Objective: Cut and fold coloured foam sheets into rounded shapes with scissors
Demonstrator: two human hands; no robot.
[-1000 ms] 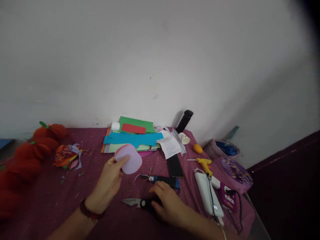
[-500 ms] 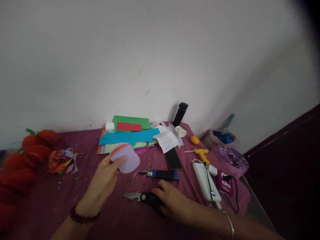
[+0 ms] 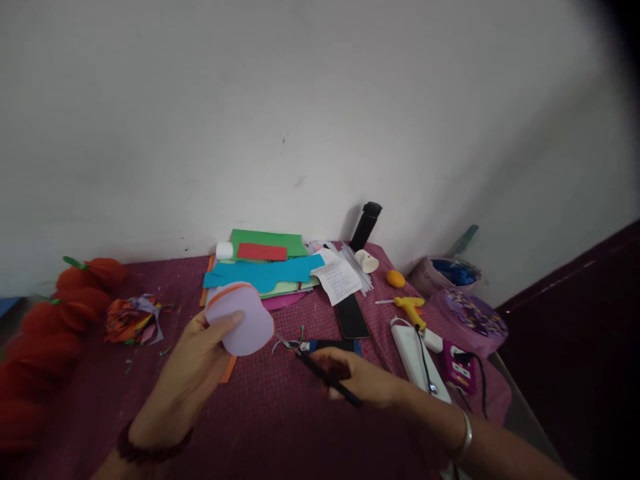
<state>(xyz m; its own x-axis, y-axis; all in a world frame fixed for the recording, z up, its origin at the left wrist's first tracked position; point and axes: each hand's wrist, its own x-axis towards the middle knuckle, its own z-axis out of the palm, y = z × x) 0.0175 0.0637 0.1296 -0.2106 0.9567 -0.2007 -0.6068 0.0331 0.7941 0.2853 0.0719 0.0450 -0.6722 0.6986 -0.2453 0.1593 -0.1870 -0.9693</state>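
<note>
My left hand [image 3: 200, 357] pinches a small stack of rounded lavender paper pieces [image 3: 251, 328], with an orange edge showing at the top. An orange strip [image 3: 229, 369] peeks out below that hand; whether it belongs to the stack I cannot tell. Black-handled scissors [image 3: 334, 381] are gripped in my right hand [image 3: 357, 377], held above the cloth with the tips pointing up and left. Just behind them lies a dark blue-handled tool [image 3: 335, 345], partly hidden by the scissors and hand.
Coloured sheets [image 3: 265, 271], a written note [image 3: 340, 280] and a phone [image 3: 353, 317] lie behind my hands. To the right are a yellow glue gun [image 3: 411, 310], a white power bank [image 3: 413, 357] and a purple power strip [image 3: 459, 368]. Red-orange pumpkin shapes [image 3: 80, 303] and scraps [image 3: 133, 320] sit left.
My right hand has picked the scissors up off the cloth and raised them. My left hand with the lavender pieces has shifted slightly left. The view has moved a little.
</note>
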